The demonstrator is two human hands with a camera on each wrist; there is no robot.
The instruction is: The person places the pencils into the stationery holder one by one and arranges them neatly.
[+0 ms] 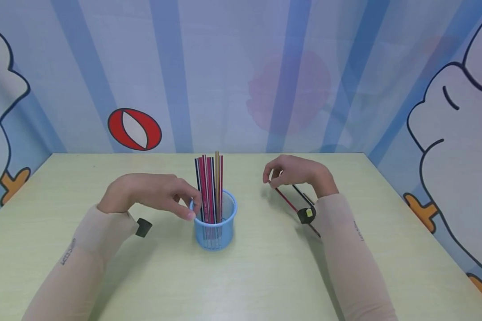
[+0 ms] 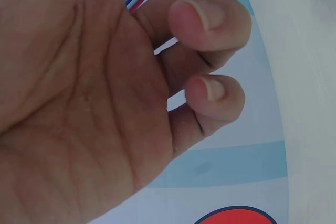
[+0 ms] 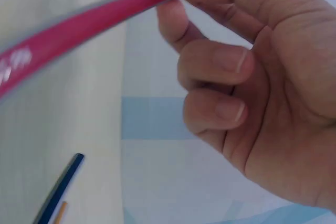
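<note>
A light blue plastic cup (image 1: 213, 236) stands upright on the table, holding several striped pencils (image 1: 209, 187) in red, dark blue and gold. At its left rim is my left hand (image 1: 156, 194), thumb outside and index finger curled over, gripping the rim. In the left wrist view the palm (image 2: 89, 93) fills the frame; the thumb and index fingertips fall outside it. Right of the cup, my right hand (image 1: 291, 171) pinches one end of a red pencil (image 3: 89, 27) between thumb and index finger. The pencil slants down toward the forearm, which partly hides it.
A dark blue pencil (image 3: 60, 187) and an orange-yellow pencil (image 3: 61, 213) lie on the table below the right hand, partly covered by the wrist in the head view. A dark wrist camera (image 1: 306, 215) sits under the right cuff. A printed cloth backdrop (image 1: 225, 76) rises behind the pale table (image 1: 261, 276).
</note>
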